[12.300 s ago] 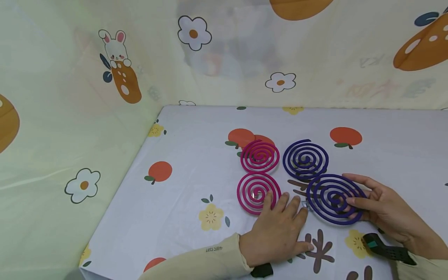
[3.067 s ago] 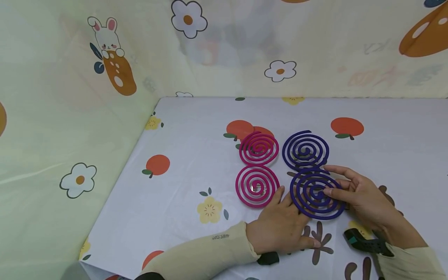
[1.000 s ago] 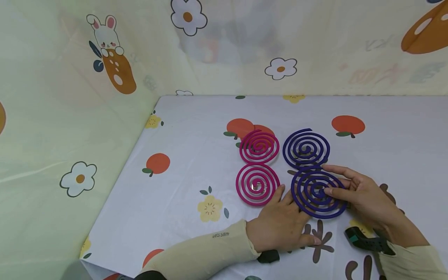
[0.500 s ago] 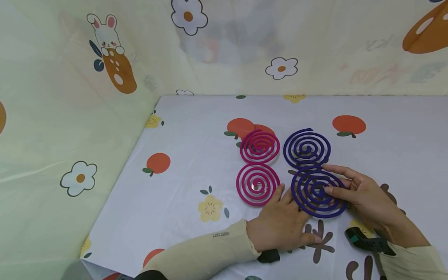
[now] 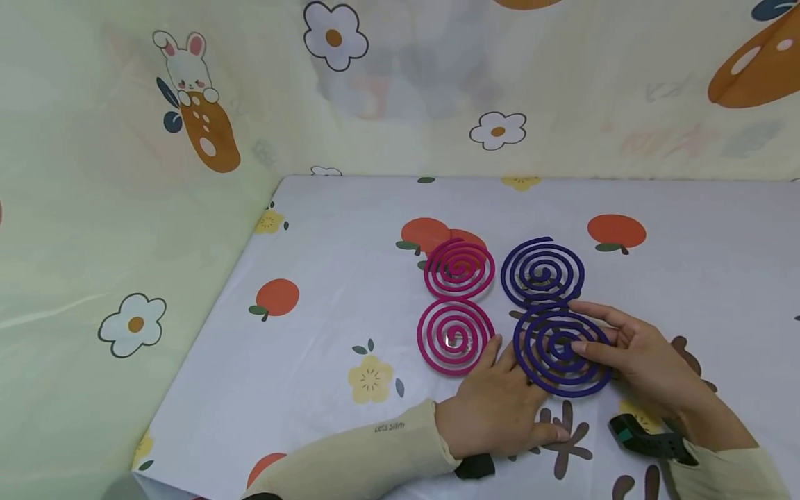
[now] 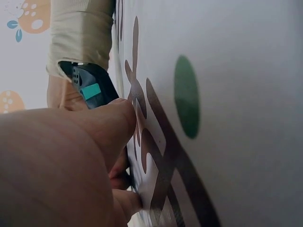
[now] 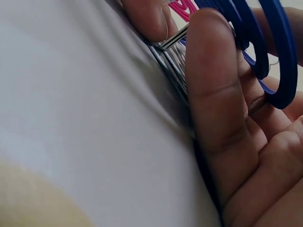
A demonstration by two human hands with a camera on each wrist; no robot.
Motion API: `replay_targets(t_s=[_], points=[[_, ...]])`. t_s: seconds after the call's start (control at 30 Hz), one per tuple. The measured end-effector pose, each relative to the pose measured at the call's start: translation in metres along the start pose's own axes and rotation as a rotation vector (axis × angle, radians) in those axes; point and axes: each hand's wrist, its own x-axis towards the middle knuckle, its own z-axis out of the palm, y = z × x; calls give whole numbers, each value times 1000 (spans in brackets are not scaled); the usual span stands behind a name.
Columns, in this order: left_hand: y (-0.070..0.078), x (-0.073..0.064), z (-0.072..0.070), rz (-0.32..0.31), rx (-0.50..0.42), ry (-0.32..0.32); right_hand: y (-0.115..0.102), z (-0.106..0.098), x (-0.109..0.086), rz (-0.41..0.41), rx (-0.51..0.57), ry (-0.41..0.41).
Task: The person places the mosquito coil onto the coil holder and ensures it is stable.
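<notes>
My right hand [image 5: 650, 364] holds a dark blue mosquito coil [image 5: 534, 368] by its right side, thumb on top near the centre and other fingers at the edge and underneath. This coil is raised over the table and overlaps the fingertips of my left hand [image 5: 496, 410]. The left hand lies flat, fingers spread. In the right wrist view, a thin metal stand [image 7: 173, 40] shows beneath the coil, with a left fingertip [image 7: 147, 19] right at it. A second blue coil [image 5: 512, 274] lies just beyond the held one, their edges meeting in the head view.
Two pink coils, a far one [image 5: 431, 274] and a near one [image 5: 425, 340], lie to the left, their edges together. Printed cloth covers the table [image 5: 312, 278]. A patterned curtain [image 5: 406, 149] stands behind and at the left. The right wrist wears a black device [image 5: 653, 441].
Since the oldest frame, the right hand has carried the blue coil left, over the left fingertips. The left hand has shifted slightly right, off the near pink coil. Both hands stay nearly still over the last second.
</notes>
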Motion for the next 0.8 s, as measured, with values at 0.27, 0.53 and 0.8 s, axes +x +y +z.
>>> replay_targets(t_s=[0.27,0.53,0.8], points=[[1,0,0,-12,13,7,0,0,0,-25,-20,0],[1,-1,1,-3,12,13,2,1,0,-38,34,-38],[0,-2,1,8,10,27,2,1,-1,-46,31,-44]])
